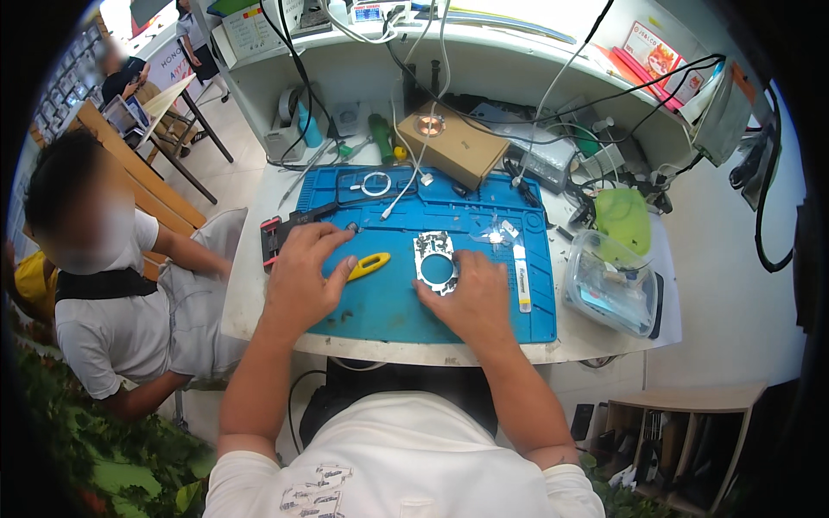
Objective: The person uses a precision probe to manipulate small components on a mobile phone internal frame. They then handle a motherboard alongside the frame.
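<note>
Metal plate (pixel 434 246), silver and black, pierced by a large round hole, over the blue mat (pixel 363 306), right of the mat's middle, as seen in the head view. Long axis of the plate roughly fore and aft, pointing away from the body, with the hole slightly toward the near end. Right hand (pixel 475 298) by far the nearer: set at the plate's near right side and in contact with it, thumb at the near left corner, fingers along the right edge. Grip of this hand narrowed to the plate's width, with the plate between thumb and fingers; lifted or resting, not possible to tell.

Left hand (pixel 304 274) well apart, across the mat to the left; thumb and forefinger parted, nothing evidently in its grip. Small dark piece (pixel 353 227) at the forefinger's tip, touching or merely near, not possible to tell. Yellow handle (pixel 370 266) just beside the left thumb, between left hand and plate, slanted with its far end to the right. Red-and-black tool (pixel 275 237) on the left hand's outer side, partly over the bench (pixel 244 306). White strip (pixel 522 281) right of the right hand, nearly parallel to the plate. Cardboard box (pixel 466 151) beyond the plate, toward the back.
</note>
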### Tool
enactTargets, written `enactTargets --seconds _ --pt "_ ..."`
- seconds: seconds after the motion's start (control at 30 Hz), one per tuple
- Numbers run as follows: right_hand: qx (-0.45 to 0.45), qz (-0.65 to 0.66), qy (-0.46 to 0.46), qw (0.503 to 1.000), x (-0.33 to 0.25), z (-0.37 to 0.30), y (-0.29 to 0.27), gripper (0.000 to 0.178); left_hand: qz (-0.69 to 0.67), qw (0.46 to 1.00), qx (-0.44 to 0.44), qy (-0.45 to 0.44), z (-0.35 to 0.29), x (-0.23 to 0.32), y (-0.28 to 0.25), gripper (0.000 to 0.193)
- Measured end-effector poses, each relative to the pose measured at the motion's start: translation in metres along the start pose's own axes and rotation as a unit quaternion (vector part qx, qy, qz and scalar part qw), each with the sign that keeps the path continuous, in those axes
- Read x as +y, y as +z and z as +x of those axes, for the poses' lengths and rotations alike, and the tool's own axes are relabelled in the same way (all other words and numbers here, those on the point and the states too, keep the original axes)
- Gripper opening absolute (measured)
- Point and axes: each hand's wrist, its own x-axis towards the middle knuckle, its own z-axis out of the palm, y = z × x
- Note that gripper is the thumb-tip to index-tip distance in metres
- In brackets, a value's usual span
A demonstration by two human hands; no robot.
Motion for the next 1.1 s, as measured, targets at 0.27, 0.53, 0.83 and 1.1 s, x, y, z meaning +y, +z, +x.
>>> enactTargets --seconds 0.27,0.53,0.83,1.1 --pt "-0.031 0.029 -0.015 0.999 0.012 0.003 0.004 0.047 -0.025 0.999 -0.031 -0.018 -0.018 -0.005 0.0 0.038" --pt "-0.075 0.044 -0.01 0.996 0.025 0.027 0.001 0.039 -0.056 0.997 -0.047 0.036 0.0 0.012 0.024 0.04" --pt "-0.128 0.48 0.182 0.849 0.024 0.033 -0.003 0.032 -0.251 0.946 -0.119 -0.167 0.031 0.016 0.06 0.046" --pt "-0.184 0.634 0.236 0.713 0.03 0.03 -0.015 0.029 -0.568 0.77 -0.143 -0.253 0.03 0.007 0.067 0.028"
